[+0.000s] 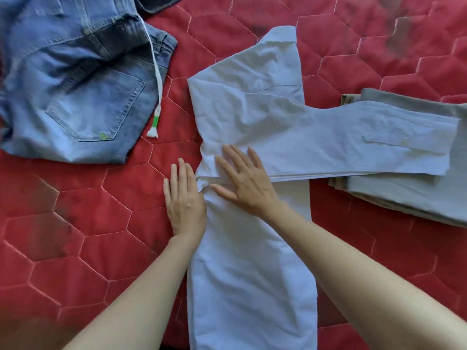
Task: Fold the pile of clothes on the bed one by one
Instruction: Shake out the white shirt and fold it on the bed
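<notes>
Obs.: white cotton long-sleeved shirt lies flat mid-frame on the red quilted bedspread, body running from 12 toward 6 o'clock. One sleeve is folded across toward 3 o'clock; its cuff end overlaps the folded grey and beige trousers stack at 3 o'clock. Crumpled blue denim jeans, with a white drawstring tipped in green, sit at 10 o'clock, not yet folded.

Risks (judgement):
- The sleeve crossing onto the folded stack could drag or skew that stack when the shirt is next lifted or folded, since the cuff rests on it.
- Cloth is bunched at the sleeve root beneath the hands. If pressed in, a hard wrinkle will set and the fold line will run crooked.
- The near edge of the shirt body runs out of frame at 6 o'clock; whether it hangs off the bed cannot be told.

Hands:
- Left hand: released, fingers straight and together, palm down at the shirt's 9 o'clock edge, lying partly on the bedspread and touching the fabric border. Holds nothing.
- Right hand: released, fingers spread, palm flat, pressing the bunched fold at the sleeve root. Grasps nothing.
</notes>
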A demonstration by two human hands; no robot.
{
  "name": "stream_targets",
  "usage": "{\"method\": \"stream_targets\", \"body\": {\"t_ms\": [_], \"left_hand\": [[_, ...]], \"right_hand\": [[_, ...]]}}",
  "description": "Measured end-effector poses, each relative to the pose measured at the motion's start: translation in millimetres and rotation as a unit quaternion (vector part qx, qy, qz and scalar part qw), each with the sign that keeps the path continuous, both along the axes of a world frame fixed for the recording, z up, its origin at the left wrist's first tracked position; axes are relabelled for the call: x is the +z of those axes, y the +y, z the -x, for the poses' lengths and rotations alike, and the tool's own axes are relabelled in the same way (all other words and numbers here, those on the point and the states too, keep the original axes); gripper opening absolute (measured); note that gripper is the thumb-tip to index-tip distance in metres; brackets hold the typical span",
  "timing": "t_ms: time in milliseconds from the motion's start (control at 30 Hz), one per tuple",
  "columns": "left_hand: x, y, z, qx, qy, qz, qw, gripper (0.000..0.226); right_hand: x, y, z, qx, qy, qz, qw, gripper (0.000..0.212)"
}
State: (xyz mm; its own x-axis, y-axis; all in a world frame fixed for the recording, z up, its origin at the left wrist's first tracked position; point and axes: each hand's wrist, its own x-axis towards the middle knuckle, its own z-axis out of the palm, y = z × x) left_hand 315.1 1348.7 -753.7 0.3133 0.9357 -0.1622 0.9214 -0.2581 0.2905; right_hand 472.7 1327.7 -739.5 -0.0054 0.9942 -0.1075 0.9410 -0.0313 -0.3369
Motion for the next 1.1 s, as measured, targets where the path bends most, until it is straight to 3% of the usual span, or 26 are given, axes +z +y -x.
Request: {"method": "stream_targets", "body": {"t_ms": [133,300,400,500,600,700,833,900,1000,1100], "left_hand": [[2,7,0,-0.018,-0.067,-0.058,0.996,0.056],[8,25,-1,-0.051,-0.129,-0.101,0.985,0.022],[10,27,2,-0.047,-0.144,-0.068,0.986,0.012],[10,29,4,-0.013,-0.178,-0.030,0.984,0.006],[6,30,5,0.029,-0.186,-0.018,0.982,0.014],[1,28,5,0.083,-0.207,-0.004,0.975,0.019],[1,20,-1,0.135,-0.225,-0.003,0.965,0.016],[4,18,-4,0.112,-0.215,-0.010,0.970,0.013],[11,22,-4,0.027,-0.178,-0.044,0.983,0.032],[18,32,-8,-0.028,-0.181,-0.078,0.980,0.019]], "right_hand": [[3,61,-9,-0.044,0.004,0.012,0.999,0.060],[10,150,-31,-0.081,-0.033,0.082,0.993,0.064],[21,182,-37,-0.118,0.088,0.116,0.982,0.032],[31,195,-39,-0.109,0.240,0.172,0.949,0.030],[30,202,-36,-0.117,0.304,0.173,0.930,0.018],[11,204,-26,-0.126,0.250,0.133,0.951,0.010],[-7,194,-9,-0.151,0.144,0.047,0.977,0.018],[-8,192,-9,-0.158,0.163,0.025,0.974,0.018],[-1,191,-18,-0.161,0.225,0.033,0.960,0.018],[5,187,-34,-0.148,0.221,0.058,0.962,0.021]]}}
